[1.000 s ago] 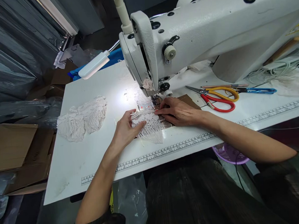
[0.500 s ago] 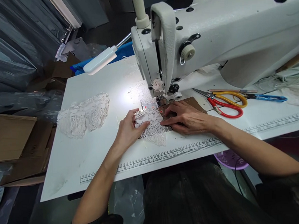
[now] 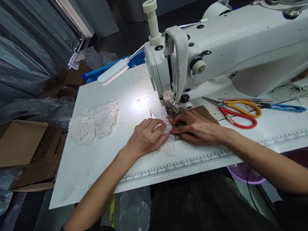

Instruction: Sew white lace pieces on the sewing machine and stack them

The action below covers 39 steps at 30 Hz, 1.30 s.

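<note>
A strip of white lace (image 3: 168, 150) lies under the presser foot area of a white sewing machine (image 3: 181, 60) and reaches toward the table's front edge. My left hand (image 3: 147, 138) is over the lace, fingers bent and drawn together, pinching it near its right edge; it hides much of the piece. My right hand (image 3: 195, 127) rests at the lace's right edge, fingers stretched and apart, on a brown plate (image 3: 205, 115) beside the needle area. More white lace (image 3: 154, 98) continues behind the foot. The needle tip is too small to make out.
Another gathered lace piece (image 3: 94, 123) lies on the left of the white table (image 3: 69, 173). Red-and-yellow-handled scissors (image 3: 235, 112) and a blue-handled tool (image 3: 286, 107) are on the right. A lamp (image 3: 113, 72) hangs over the back. Cardboard boxes (image 3: 19, 141) stand at left.
My left hand has moved right across the lace, from its left edge with thumb apart to a bent-finger pinch near its right edge. My right hand keeps its place. The view has shifted slightly.
</note>
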Tool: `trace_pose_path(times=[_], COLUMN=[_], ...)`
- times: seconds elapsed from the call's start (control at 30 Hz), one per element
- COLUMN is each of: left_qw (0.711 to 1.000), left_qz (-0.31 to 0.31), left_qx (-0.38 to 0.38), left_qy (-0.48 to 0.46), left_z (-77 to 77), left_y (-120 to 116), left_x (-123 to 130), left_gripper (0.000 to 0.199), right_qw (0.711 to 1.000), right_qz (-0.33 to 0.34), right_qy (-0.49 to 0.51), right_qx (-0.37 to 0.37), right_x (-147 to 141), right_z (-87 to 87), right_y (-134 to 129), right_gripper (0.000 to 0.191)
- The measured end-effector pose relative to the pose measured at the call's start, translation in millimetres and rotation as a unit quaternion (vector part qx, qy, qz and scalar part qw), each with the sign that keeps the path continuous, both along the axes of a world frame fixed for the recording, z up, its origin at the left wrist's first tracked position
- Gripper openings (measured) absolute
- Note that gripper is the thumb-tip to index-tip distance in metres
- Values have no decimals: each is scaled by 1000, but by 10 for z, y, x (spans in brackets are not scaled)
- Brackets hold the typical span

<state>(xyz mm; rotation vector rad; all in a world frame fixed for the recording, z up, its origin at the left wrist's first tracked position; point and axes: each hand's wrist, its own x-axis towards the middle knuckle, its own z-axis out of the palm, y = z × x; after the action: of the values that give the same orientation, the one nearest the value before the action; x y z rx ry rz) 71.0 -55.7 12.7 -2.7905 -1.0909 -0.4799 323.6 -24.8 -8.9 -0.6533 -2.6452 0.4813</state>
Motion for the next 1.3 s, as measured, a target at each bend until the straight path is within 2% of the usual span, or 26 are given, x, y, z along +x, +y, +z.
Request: trace_pose_path(times=[0.07,0.17,0.27,0.4,0.57,0.7,0.8,0.9,0.97,1.0,1.13,1.23,1.3], left_qw=[999,999,996,959,931,923,947,986,997,998,999,998,998], left_qz=[-43,-45,44,196,250,273,239,103,2,-28,-33,-22,-20], left_qx=[5,-7,-56,-151,-197,-183,-111,-33,-24,-24,-30,-44,-45], left_qy=[25,21,-50,-136,-177,-198,-186,-128,-68,-42,9,32,46], left_z=[-24,-46,-45,-44,-64,-79,-109,-145,-161,-166,-174,-172,-170], left_y=[56,104,109,119,177,195,175,128,91,75,33,19,10], left_x=[52,48,-41,-136,-98,-80,-99,-96,-74,-59,-8,7,13], left_gripper=[26,26,25,16,22,22,20,20,22,25,46,50,50], right_qw=[1000,1000,1000,1000,1000,1000,1000,1000,1000,1000,1000,1000,1000], right_qz=[-1,-1,-2,2,6,5,6,2,-2,-4,-3,0,-20], right_qy=[4,1,-1,5,8,13,15,13,9,6,-3,1,8], right_qx=[0,-12,-23,-23,-24,-22,-20,-18,-20,-21,-19,-23,-22], right_x=[-3,0,9,20,25,27,25,17,11,9,16,18,-2], right_z=[4,5,-2,-25,-53,-62,-62,-51,-35,-26,11,30,29], right_y=[-2,1,12,33,50,50,46,37,27,22,12,45,91], right_gripper=[33,34,33,34,35,34,34,35,35,35,33,33,35])
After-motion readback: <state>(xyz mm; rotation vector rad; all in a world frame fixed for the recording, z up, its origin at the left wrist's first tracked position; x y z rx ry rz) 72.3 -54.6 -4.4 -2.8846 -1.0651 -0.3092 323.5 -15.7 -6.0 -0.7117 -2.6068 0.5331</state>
